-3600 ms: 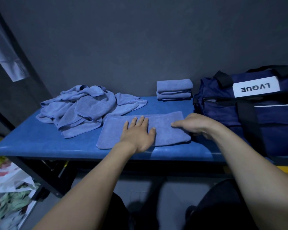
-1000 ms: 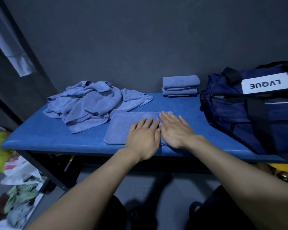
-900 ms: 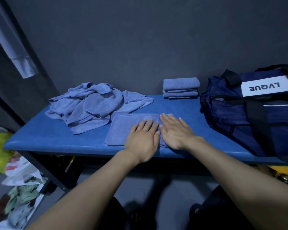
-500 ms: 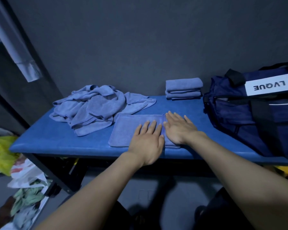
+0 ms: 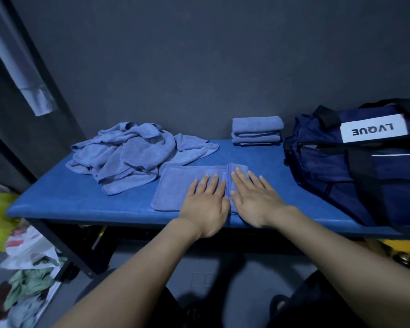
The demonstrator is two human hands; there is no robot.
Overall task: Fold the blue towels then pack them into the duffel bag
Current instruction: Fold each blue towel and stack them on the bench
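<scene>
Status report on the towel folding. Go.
Left hand and right hand flat, pressing half-folded towel. Folded stack and unfolded pile on table. Duffel bag alongside, nothing blocking.

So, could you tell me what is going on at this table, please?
A person is folding blue towels. Both hands, left hand and right hand, lie flat with straight fingers on a partly folded towel near the front edge of the blue table. A heap of unfolded towels lies to the left, a stack of folded towels sits at the back, and the navy duffel bag stands to the right. I see no towels in the bag yet.
</scene>
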